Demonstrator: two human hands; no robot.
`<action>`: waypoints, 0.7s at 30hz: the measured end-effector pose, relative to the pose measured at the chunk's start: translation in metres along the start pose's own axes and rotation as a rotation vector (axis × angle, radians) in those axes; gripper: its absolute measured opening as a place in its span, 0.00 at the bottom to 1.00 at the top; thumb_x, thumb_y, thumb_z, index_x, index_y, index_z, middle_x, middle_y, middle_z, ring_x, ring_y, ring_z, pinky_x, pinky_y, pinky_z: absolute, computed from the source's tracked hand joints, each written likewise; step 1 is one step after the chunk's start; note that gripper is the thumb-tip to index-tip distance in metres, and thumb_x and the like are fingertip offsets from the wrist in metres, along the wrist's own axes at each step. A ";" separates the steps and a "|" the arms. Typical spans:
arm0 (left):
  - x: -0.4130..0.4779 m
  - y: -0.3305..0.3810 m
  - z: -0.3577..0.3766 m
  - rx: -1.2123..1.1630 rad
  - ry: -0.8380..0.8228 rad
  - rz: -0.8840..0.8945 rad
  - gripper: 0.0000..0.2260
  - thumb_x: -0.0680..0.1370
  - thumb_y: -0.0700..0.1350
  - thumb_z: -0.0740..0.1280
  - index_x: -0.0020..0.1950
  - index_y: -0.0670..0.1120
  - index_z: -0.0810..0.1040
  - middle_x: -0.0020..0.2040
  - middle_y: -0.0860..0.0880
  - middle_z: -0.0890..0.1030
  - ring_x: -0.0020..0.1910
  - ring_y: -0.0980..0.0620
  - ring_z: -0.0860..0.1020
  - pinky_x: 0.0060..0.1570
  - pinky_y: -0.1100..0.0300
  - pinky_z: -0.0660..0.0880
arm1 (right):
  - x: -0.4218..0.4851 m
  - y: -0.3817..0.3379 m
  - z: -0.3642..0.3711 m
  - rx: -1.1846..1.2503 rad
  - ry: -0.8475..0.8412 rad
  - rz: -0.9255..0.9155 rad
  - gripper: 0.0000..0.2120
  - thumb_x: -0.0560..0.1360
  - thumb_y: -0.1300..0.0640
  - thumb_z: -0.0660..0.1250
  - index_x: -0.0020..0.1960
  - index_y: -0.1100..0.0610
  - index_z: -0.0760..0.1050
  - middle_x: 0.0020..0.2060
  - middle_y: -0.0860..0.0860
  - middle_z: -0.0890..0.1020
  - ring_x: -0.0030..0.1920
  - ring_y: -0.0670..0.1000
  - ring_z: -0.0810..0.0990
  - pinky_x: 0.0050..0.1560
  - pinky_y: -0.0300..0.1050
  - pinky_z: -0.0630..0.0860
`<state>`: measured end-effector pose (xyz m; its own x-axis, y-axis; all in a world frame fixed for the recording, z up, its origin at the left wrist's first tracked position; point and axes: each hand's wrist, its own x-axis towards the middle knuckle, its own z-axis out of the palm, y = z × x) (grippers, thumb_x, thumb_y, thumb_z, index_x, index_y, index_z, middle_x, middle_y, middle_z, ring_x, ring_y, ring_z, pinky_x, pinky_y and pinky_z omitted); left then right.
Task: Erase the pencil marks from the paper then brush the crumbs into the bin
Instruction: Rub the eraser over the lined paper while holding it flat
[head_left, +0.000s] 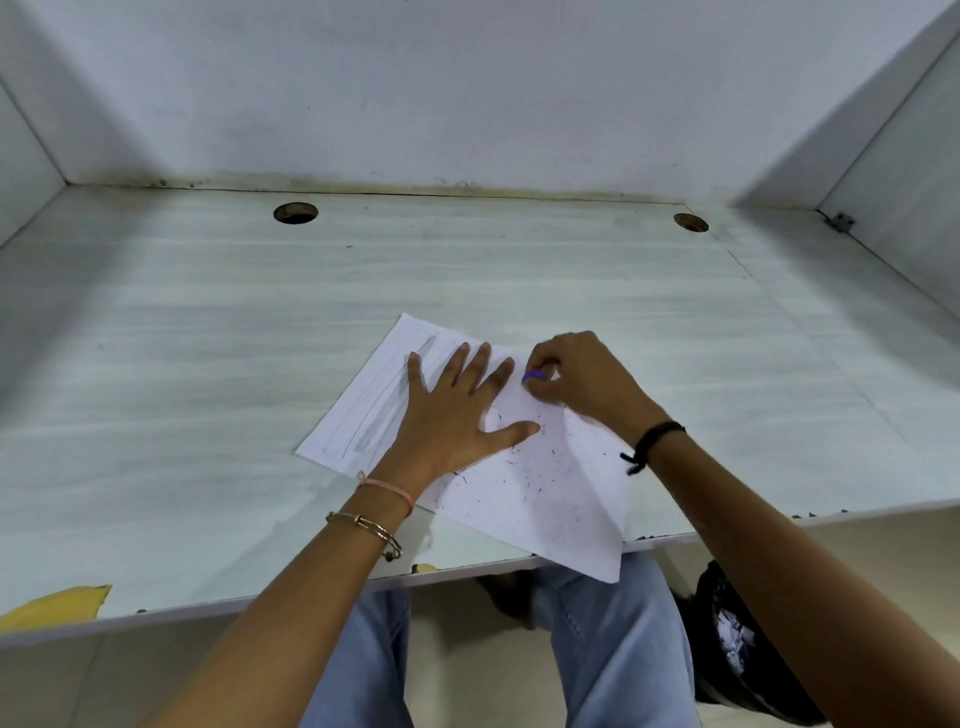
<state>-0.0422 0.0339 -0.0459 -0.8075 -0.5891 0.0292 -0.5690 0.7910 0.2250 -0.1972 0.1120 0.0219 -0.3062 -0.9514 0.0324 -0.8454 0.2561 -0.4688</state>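
Pale bench carries white paper, crumb-speckled near its front corner, pencil-streaked opposite. Left hand presses it, fingers spread. Right hand pinches a purple eraser.

One sheet of paper, one purple eraser, one black bin and one counter with two round holes. Two hands: left hand, right hand. Three wristbands (two left, one right). Crumbs: too many to count.

Purple eraser mostly hidden in right hand grip; bin partly behind right forearm
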 end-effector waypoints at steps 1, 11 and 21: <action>0.000 0.000 0.000 -0.005 0.001 -0.008 0.38 0.73 0.75 0.47 0.79 0.60 0.43 0.80 0.53 0.41 0.78 0.53 0.39 0.70 0.33 0.34 | 0.004 0.003 -0.001 -0.017 0.044 0.031 0.03 0.70 0.62 0.69 0.42 0.60 0.81 0.38 0.54 0.82 0.37 0.51 0.77 0.36 0.39 0.70; 0.006 0.004 -0.004 -0.036 0.045 -0.039 0.35 0.71 0.77 0.47 0.76 0.67 0.51 0.80 0.53 0.51 0.78 0.50 0.46 0.66 0.26 0.37 | -0.025 0.029 0.005 0.271 0.121 0.173 0.03 0.70 0.61 0.72 0.43 0.55 0.80 0.38 0.53 0.82 0.33 0.45 0.74 0.33 0.27 0.70; 0.016 0.005 0.007 0.034 0.061 -0.035 0.36 0.70 0.77 0.44 0.76 0.67 0.46 0.80 0.50 0.42 0.77 0.40 0.37 0.66 0.27 0.35 | -0.007 0.010 0.007 0.075 0.058 0.071 0.03 0.70 0.62 0.69 0.43 0.59 0.81 0.35 0.49 0.80 0.33 0.43 0.73 0.33 0.29 0.68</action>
<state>-0.0593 0.0295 -0.0508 -0.7766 -0.6247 0.0815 -0.6025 0.7742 0.1939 -0.2005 0.1203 0.0104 -0.3909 -0.9193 0.0465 -0.7861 0.3071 -0.5363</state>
